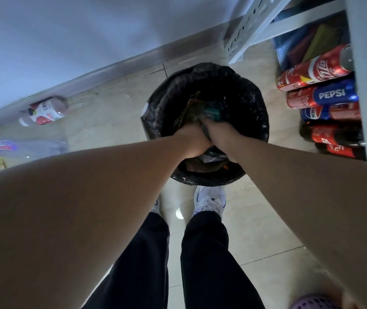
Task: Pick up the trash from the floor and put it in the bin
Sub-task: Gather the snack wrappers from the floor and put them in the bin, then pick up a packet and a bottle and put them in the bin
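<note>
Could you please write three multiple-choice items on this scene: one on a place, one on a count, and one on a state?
1. Where are both hands?
A. Inside the bin's mouth
B. On the shelf
C. Flat on the floor

2. How many plastic bottles lie on the floor at the left?
A. None
B. Two
C. Five

3. What state is the bin in?
A. Tipped over
B. Upright, lined with a black bag
C. Closed by a lid

Answers:
1. A: the left hand and right hand press together on wrappers within the bin.
2. B: a red-labelled bottle lies by the wall and a clear bottle nearer the camera.
3. B: its open mouth faces up with a bag folded over the rim.
</note>
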The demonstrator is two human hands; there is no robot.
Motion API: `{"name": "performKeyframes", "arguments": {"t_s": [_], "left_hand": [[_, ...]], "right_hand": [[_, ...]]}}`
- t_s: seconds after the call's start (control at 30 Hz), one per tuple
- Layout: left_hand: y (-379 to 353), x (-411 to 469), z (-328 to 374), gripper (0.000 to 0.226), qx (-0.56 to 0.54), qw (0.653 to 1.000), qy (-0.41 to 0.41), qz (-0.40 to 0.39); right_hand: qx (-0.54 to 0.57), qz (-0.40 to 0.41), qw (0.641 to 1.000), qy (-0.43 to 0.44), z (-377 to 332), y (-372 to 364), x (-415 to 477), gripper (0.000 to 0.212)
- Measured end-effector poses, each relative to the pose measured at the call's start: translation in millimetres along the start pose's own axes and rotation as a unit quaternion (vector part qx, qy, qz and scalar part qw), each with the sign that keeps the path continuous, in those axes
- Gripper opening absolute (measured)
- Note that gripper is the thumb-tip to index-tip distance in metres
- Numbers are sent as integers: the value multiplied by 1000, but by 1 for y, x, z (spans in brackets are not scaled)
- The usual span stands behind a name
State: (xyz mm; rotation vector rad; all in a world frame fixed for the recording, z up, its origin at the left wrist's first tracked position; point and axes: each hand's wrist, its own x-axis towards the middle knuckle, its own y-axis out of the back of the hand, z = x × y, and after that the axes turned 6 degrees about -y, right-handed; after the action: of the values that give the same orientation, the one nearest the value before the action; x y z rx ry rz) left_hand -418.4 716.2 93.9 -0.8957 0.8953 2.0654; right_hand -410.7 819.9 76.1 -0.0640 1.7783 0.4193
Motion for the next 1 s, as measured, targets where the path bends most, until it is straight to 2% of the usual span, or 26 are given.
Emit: {"name": "performKeyframes", "arguments": {"t_s": [0.1,0.17,0.3,0.53,0.87,0.93,1.0], "left_hand": [[12,-33,11,43,-4,1000,-19,-8],[21,-62,17,50,-23,1000,-1,-6],[47,-115,11,58,-60,995,52,59],[92,-227,-21,65,-173,964,142,145],[86,-396,-87,61,-328,884,213,257],[75,-426,-104,60,-350,865,227,278],[57,-455,-122,60,-372,847,244,292]], "right_hand": [[-36,12,999,17,0,12,-37,65],[-54,11,998,24,-3,22,-66,64],[-110,26,993,40,-16,38,-120,70],[-256,-12,963,79,-52,28,-206,91],[-475,-59,861,170,-100,-49,-317,95],[-524,-68,830,179,-105,-75,-338,83],[-570,-81,795,190,-105,-103,-357,56]]}}
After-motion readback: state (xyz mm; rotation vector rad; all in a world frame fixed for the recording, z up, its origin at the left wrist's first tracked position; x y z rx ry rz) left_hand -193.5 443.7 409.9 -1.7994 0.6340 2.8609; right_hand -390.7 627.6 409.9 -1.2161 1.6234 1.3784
